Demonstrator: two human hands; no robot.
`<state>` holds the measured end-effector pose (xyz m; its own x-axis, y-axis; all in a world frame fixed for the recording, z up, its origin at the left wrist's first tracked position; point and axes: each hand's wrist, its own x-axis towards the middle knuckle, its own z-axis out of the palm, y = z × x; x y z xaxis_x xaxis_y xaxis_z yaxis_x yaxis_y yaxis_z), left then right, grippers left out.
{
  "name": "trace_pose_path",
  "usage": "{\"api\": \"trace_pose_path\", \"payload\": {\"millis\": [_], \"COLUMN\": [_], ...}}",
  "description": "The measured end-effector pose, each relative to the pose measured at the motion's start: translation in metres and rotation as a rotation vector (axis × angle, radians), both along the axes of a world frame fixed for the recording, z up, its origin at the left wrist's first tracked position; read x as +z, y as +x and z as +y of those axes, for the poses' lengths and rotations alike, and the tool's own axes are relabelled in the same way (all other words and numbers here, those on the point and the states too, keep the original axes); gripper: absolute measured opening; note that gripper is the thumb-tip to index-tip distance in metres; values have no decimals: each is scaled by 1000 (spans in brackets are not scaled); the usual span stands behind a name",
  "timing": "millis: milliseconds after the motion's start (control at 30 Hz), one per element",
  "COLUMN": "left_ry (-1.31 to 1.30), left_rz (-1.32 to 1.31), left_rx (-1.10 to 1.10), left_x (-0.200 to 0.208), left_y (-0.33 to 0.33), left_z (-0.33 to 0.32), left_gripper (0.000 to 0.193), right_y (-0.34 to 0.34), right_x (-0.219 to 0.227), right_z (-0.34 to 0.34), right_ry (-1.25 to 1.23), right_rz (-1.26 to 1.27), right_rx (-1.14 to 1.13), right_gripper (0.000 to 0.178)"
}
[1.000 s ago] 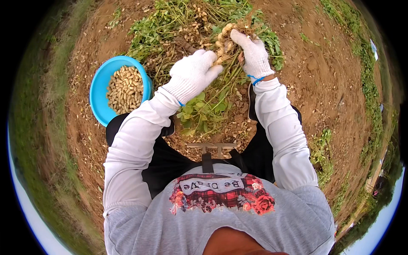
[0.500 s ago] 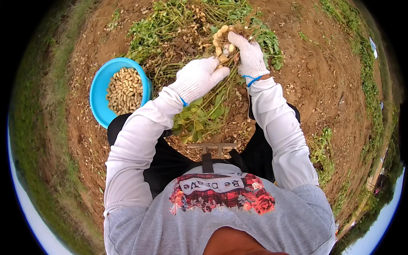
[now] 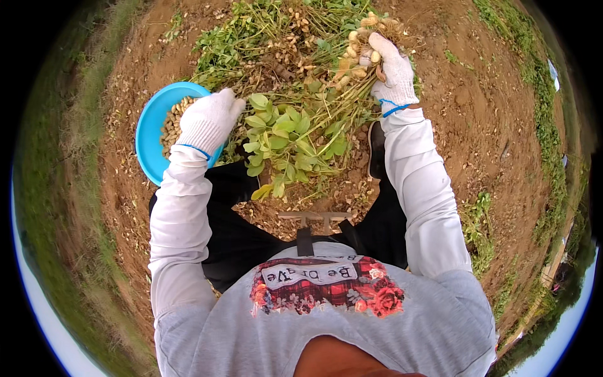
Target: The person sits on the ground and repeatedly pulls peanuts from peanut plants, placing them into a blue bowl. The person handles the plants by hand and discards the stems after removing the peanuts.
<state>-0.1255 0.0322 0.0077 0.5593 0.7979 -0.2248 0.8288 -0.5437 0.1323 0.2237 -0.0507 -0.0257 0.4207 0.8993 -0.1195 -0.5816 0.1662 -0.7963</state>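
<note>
My right hand [image 3: 396,72], in a white knit glove with a blue cuff edge, is closed round the stems of a peanut plant [image 3: 323,122]. Its roots and a cluster of pale pods [image 3: 353,49] stick out beyond the fingers, while the leafy end trails toward my knees. My left hand [image 3: 209,120], gloved alike, is over the right part of a blue bowl [image 3: 146,146]. Its fingers are curled together, and whatever they hold is hidden. Picked peanuts [image 3: 171,129] lie in the bowl, partly covered by the hand.
A heap of pulled peanut plants [image 3: 264,31] with pods lies ahead on brown soil [image 3: 474,125]. My knees spread either side of the trailing leaves, and a small wooden piece [image 3: 314,215] is between my legs. Grass [image 3: 75,157] borders the far left.
My left hand has left the pods and moved left to the bowl. My right hand has shifted right and farther away with the peanut plant, whose leaves now spread in front of me.
</note>
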Motion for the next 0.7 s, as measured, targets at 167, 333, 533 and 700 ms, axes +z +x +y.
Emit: {"api": "trace_pose_path", "payload": {"millis": [167,333,533,700], "left_ry": [440,-299,-534,-115], "left_rz": [226,-589,-698,-452], "left_rx": [5,38,-218,-334], "left_x": [4,5,13,-3], "left_y": [-62,23,82,87], "left_z": [37,10,-44,-33], "left_gripper": [39,39,37,32], "right_y": [-12,-31,-43,-39], "right_x": [7,13,22,14], "right_z": [-7,-13,-18,-21], "right_ry": [41,112,97,94], "right_rz": [-102,-107,-77,-41], "right_rx": [183,298,392,434], "right_gripper": [54,55,60,58]}}
